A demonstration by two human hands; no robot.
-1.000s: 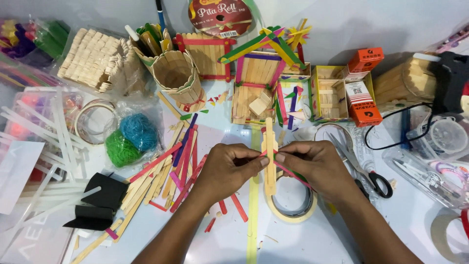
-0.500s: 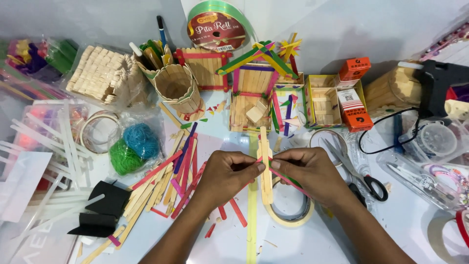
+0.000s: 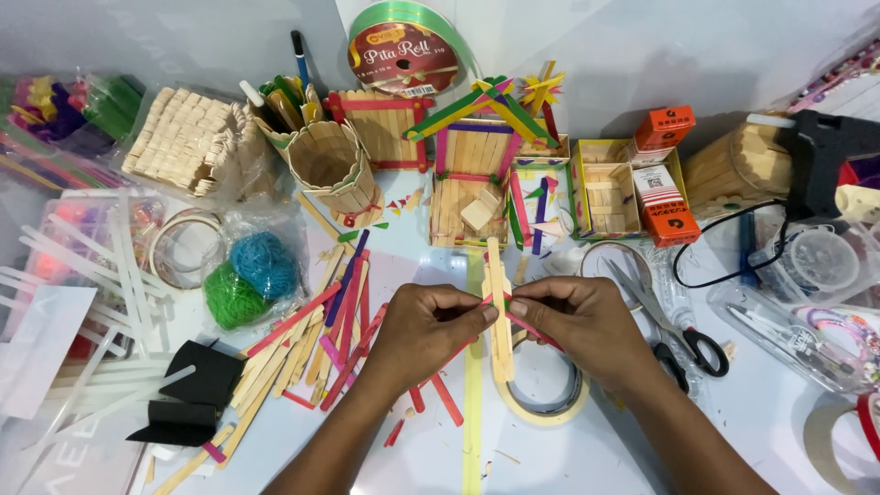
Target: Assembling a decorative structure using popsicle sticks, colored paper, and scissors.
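White bench (image 3: 642,55) crowded with craft bits; above the tape roll (image 3: 541,403) we pinch a plain wooden stick (image 3: 498,312) upright, left hand (image 3: 422,335) and right hand (image 3: 577,325) each pressed on its middle, a red stick (image 3: 527,325) crossing behind. Light, thin, snappable; best held by its flat faces

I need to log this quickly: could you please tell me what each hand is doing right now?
Left hand: closed, pinching the plain wooden craft stick from its left.
Right hand: closed, pinching the same stick from its right.
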